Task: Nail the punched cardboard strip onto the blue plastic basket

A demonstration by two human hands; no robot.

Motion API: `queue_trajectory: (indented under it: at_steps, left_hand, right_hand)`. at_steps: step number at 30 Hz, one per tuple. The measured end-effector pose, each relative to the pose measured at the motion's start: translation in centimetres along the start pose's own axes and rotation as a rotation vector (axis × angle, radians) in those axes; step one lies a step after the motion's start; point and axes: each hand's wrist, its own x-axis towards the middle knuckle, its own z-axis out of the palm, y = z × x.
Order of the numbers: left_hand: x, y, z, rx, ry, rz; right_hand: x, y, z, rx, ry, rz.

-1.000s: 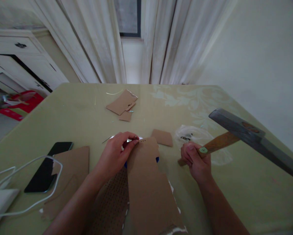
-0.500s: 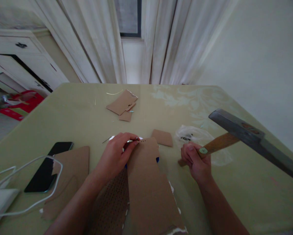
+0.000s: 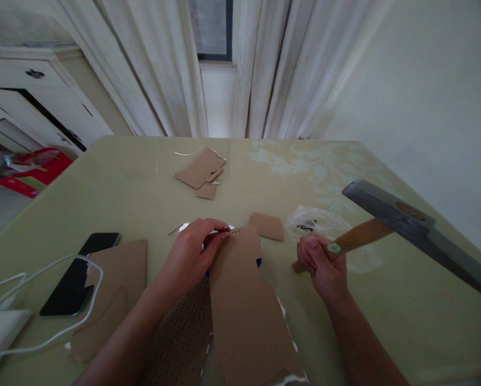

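The right hand (image 3: 323, 265) is clenched around the wooden handle of a hammer (image 3: 389, 225); the steel head hangs raised to the right, above the table (image 3: 136, 182), well clear of the work. The left hand (image 3: 192, 254) rests on the top edge of a long cardboard strip (image 3: 244, 300), its fingertips (image 3: 220, 233) pinched together on something small and pale at that edge; what it is cannot be told. A short row of punched dots shows just beside those fingertips; a bit of blue peeks out from under the strip's right edge.

Around the work lie other things; a small cardboard square (image 3: 267, 225) sits just right of the strip's top, between the two hands; a crumpled clear plastic bag (image 3: 324, 222) lies behind the right hand, partly hidden by the hammer handle. A perforated brown sheet (image 3: 184, 338) lies under the left forearm; a larger torn cardboard piece (image 3: 112, 289) is spread to the left, touching a black phone (image 3: 80, 273). A white cable (image 3: 55, 300) loops over the phone to a white box at the edge. Further back sits a small heap of cardboard scraps (image 3: 202, 171); white curtains (image 3: 264, 64) hang behind the table.
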Motion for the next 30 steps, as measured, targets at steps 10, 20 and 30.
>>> queue_trajectory:
  at_steps: [10, 20, 30]
  left_hand:
    - [-0.3, -0.5, 1.0, 0.07, 0.036, 0.073]
    - [-0.6, -1.2, 2.1, 0.087, 0.121, 0.157]
    - [-0.6, -0.8, 2.3, 0.142, 0.129, 0.164]
  right_hand:
    - [0.8, -3.2, 0.6, -0.041, 0.052, -0.106]
    - [5.0, -9.6, 3.5, -0.663, -0.681, 0.252]
    - [6.4, -12.9, 6.9, -0.688, -0.822, 0.316]
